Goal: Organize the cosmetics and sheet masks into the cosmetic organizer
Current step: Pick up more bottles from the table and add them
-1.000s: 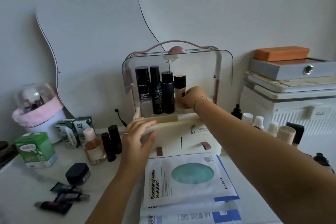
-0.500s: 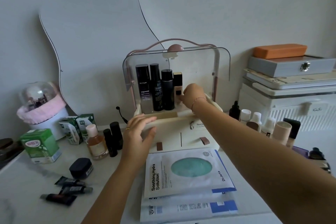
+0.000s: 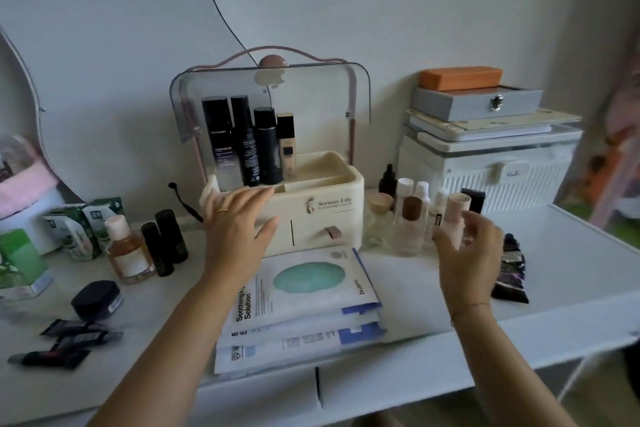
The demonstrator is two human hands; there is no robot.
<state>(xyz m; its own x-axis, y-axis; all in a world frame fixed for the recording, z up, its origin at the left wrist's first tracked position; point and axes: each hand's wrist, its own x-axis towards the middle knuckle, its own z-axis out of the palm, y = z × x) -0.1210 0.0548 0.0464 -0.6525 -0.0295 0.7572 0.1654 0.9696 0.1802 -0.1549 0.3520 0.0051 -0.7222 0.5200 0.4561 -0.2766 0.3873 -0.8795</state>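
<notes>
1. Toward the back edge of the desk [image 3: 571, 253], the cosmetic organizer [image 3: 329, 208] is standing with its clear lid [image 3: 311, 97] raised. Four tall bottles [image 3: 249, 146] are standing upright in a row at the left of its top tray, and the right of the tray is lying free
2. Judging by this, the person is partway through filling the top tray and is going for the next cosmetic. It looks to be one from the cluster of small bottles [image 3: 412, 218] standing just beside the organizer's right wall
3. The right hand [image 3: 467, 253] is reaching into that cluster with fingers loosely bent and parted, holding nothing. Its fingertips are lying right by a pale pink tube [image 3: 455, 215], though blur is hiding whether they are touching it
4. The left hand [image 3: 239, 229] is hovering at the organizer's left front, fingers straight and spread, gripping nothing. I cannot tell whether it is pressing on the wall
5. The sheet masks [image 3: 301, 302] are lying stacked near the front edge, just before the organizer's drawers and between the two forearms, not yet put away
6. The next move is calling for a careful pinch on one upright item without toppling its crowded neighbours. That item is then needing a lift over the tray rim and under the raised lid, to be set beside the row
7. More cosmetics are waiting toward the left edge: a peach bottle [image 3: 126, 250], a black jar [image 3: 97, 298], and dark tubes [image 3: 65, 340] near the front-left corner
</notes>
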